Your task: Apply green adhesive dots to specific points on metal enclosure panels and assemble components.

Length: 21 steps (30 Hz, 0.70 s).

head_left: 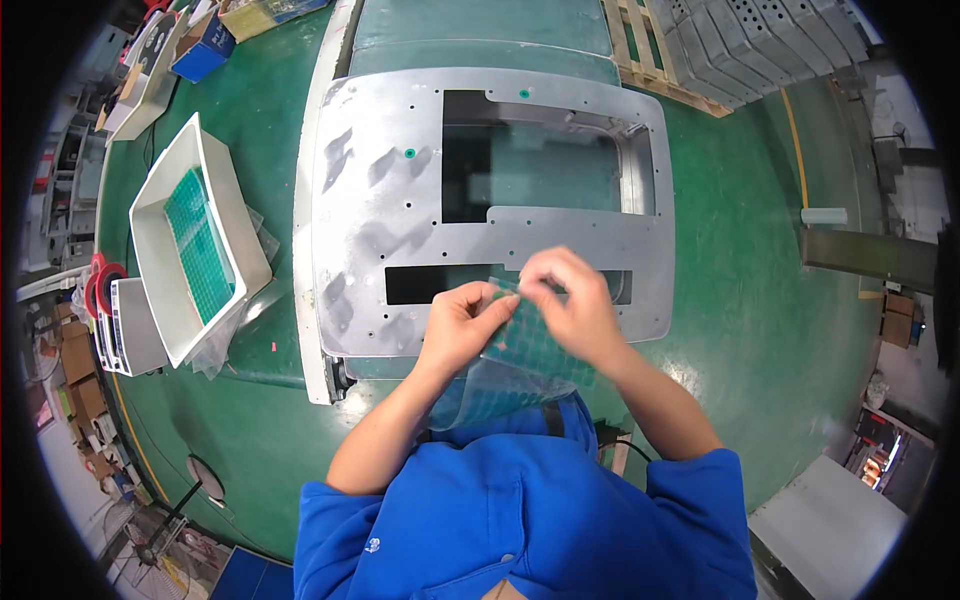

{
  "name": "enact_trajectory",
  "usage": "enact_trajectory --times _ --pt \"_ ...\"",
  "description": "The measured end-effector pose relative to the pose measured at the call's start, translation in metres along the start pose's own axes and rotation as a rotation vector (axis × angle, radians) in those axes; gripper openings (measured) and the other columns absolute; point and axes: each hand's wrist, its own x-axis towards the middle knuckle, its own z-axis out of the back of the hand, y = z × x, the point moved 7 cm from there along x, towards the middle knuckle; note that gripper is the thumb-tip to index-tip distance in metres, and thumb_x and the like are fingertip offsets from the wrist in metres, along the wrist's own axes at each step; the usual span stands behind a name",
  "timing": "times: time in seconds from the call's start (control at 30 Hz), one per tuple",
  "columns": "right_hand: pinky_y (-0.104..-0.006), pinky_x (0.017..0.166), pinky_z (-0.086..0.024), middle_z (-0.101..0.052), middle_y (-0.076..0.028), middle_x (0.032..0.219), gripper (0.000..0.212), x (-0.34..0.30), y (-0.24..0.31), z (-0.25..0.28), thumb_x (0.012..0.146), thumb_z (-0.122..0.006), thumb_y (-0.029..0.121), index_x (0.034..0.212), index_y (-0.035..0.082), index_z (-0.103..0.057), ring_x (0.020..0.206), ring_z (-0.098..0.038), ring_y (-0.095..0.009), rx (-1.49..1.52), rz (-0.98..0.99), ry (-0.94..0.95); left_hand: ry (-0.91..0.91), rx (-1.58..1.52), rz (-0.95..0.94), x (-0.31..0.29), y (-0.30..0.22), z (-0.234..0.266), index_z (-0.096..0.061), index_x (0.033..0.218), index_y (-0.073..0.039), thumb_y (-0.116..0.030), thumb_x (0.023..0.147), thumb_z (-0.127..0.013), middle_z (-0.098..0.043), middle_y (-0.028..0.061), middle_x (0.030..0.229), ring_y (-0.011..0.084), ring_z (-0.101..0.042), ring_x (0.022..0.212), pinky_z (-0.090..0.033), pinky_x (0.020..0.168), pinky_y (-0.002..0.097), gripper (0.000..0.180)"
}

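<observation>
My left hand [462, 328] pinches the upper edge of a clear, flexible sheet of green stickers [532, 352]; the sheet hangs down against my blue clothing. Close beside it, my right hand [578, 308] is closed in a pinch at the sheet's top corner, slightly blurred, and whatever its fingertips hold is too small to make out. Both hands are over the near edge of a grey metal panel [365, 215] with rectangular openings and small holes. One green round sticker [409, 153] is on its left part and another green sticker [524, 93] is along its far edge.
A conveyor-like bench [480, 35] carries the panel. To the left stands a white bin [150, 225] with green gridded sheets [197, 245] inside, near red-handled scissors [100, 285]. Stacked grey metal parts [760, 45] rest on a wooden pallet [640, 50] at the far right.
</observation>
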Motion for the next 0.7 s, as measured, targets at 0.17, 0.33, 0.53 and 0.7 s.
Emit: enact_trajectory --times 0.17,0.33,0.53,0.7 --pt "-0.0252 0.062 -0.041 -0.051 -0.004 0.075 0.003 0.04 -0.057 0.018 0.074 -0.059 0.003 0.076 0.003 -0.058 0.066 -0.05 -0.014 -0.119 -0.185 -0.083 -0.092 0.05 -0.025 0.013 0.015 0.009 -0.057 0.065 -0.001 -0.013 0.078 -0.064 -0.043 -0.0074 0.053 0.0004 -0.034 0.051 -0.027 0.043 0.0187 0.019" --pt "-0.0288 0.063 -0.041 -0.052 -0.004 0.075 0.003 0.048 -0.056 0.011 0.074 -0.06 0.01 0.075 0.007 -0.06 0.067 -0.05 -0.017 -0.364 -0.187 -0.054 -0.099 0.021 -0.008 0.009 0.022 0.012 -0.055 0.063 -0.002 -0.014 0.078 -0.064 -0.04 -0.0085 0.054 0.0006 -0.031 0.051 -0.025 0.044 0.0189 0.021" --pt "-0.0346 0.067 -0.042 -0.054 -0.002 0.077 0.003 0.051 -0.06 0.01 0.073 -0.06 0.014 0.072 0.011 -0.06 0.078 -0.052 -0.021 -0.381 -0.262 -0.031 -0.077 -0.015 -0.025 0.01 0.021 0.012 -0.056 0.065 -0.002 -0.014 0.079 -0.064 -0.039 -0.0089 0.054 0.0004 -0.031 0.051 -0.024 0.043 0.0189 0.02" --pt "-0.0319 0.062 -0.041 -0.053 -0.003 0.074 0.004 0.052 -0.06 0.009 0.071 -0.062 0.012 0.072 0.009 -0.06 0.07 -0.052 -0.019 -0.43 -0.257 -0.04 -0.07 -0.005 -0.033 0.011 0.023 0.014 -0.057 0.065 -0.002 -0.014 0.078 -0.065 -0.037 -0.0093 0.053 0.0004 -0.03 0.052 -0.024 0.044 0.0187 0.019"
